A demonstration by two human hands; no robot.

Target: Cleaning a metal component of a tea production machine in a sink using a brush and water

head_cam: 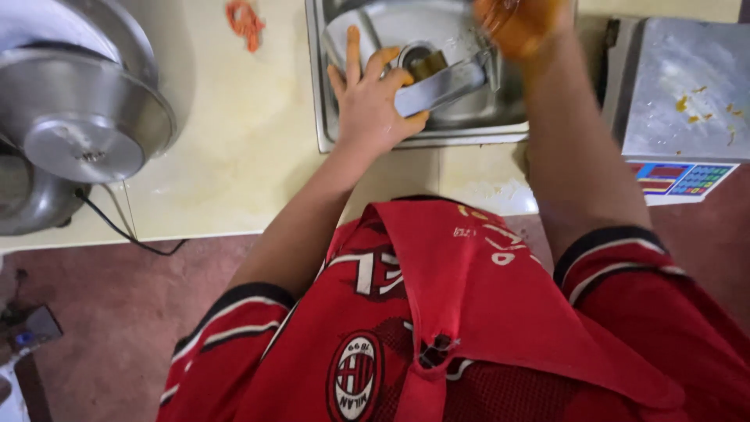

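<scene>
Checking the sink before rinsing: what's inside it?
Inside the sink: a metal blade held by the left hand, and the drain. The blurred right hand hides the far corner.

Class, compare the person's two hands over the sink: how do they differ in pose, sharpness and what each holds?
The left hand is sharp and rests on the sink's front rim with fingers spread, thumb pressing a flat metal piece; the right hand is blurred, raised at the frame's top edge.
The left grip is loose; the right grip cannot be made out.
Both are bare and over the sink.
</scene>
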